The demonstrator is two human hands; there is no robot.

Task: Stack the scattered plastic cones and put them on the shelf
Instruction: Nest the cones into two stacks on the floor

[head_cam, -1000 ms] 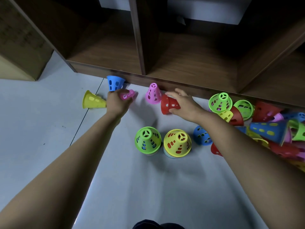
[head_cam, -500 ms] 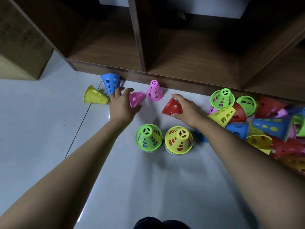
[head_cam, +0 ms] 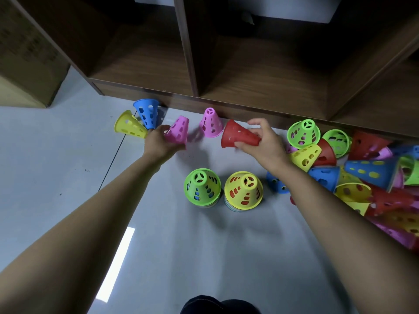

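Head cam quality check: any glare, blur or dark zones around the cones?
Head view: bright rectangular glare on the floor at lower left; shelf compartments go dark toward the back; slight motion blur on the pink cone in the left hand, red cone in the right hand sharper; wide-angle bowing along the shelf edges.

Held pink cone [head_cam: 178, 132] and red cone [head_cam: 238, 135] tilt beyond green-topped stack [head_cam: 201, 186] and yellow-topped stack [head_cam: 243, 191].

Pale grey glossy floor [head_cam: 56, 177] is recorded, crossed by a thin dark joint line [head_cam: 113, 164]. A bright rectangular light reflection [head_cam: 115, 264] is seen on it. A dark brown wood-grain shelf unit [head_cam: 249, 71] is set on the floor and split by an upright divider [head_cam: 188, 53]. White wall [head_cam: 294, 7] is visible behind. A brown cardboard box [head_cam: 27, 53] is noted at left.
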